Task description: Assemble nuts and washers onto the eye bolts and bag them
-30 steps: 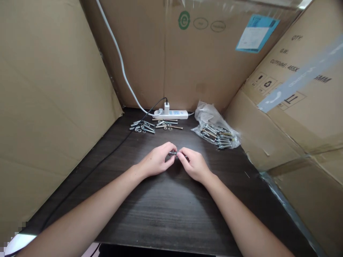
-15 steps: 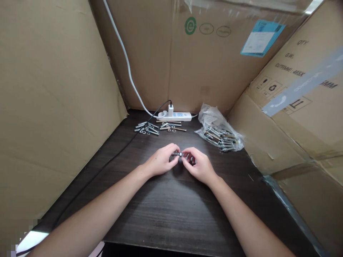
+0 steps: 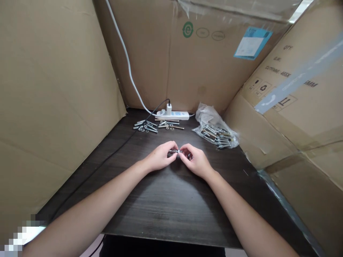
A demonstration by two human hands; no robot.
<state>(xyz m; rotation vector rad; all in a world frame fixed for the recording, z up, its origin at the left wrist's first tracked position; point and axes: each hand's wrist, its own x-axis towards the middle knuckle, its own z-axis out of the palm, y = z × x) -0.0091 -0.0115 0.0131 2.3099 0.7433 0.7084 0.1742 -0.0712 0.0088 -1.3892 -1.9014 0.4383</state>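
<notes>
A small metal bolt (image 3: 175,151) lies level between my two hands, above the middle of a dark wooden table (image 3: 166,210). My left hand (image 3: 160,159) pinches its left end with curled fingers. My right hand (image 3: 196,161) pinches the right end with thumb and fingertips; a small silvery part sits there, too small to name. Loose bolts and washers (image 3: 157,125) lie scattered at the back of the table. To their right a clear plastic bag of bolts (image 3: 215,131) rests open.
A white power strip (image 3: 173,114) with a plugged charger sits against the back cardboard wall (image 3: 187,67). Its white cable climbs up the corner, and a black cable (image 3: 112,155) runs along the table's left side. Cardboard panels close in left and right.
Both hands have stayed together on the bolt, with the right fingers shifting slightly at its end. The view itself has drifted a little.
</notes>
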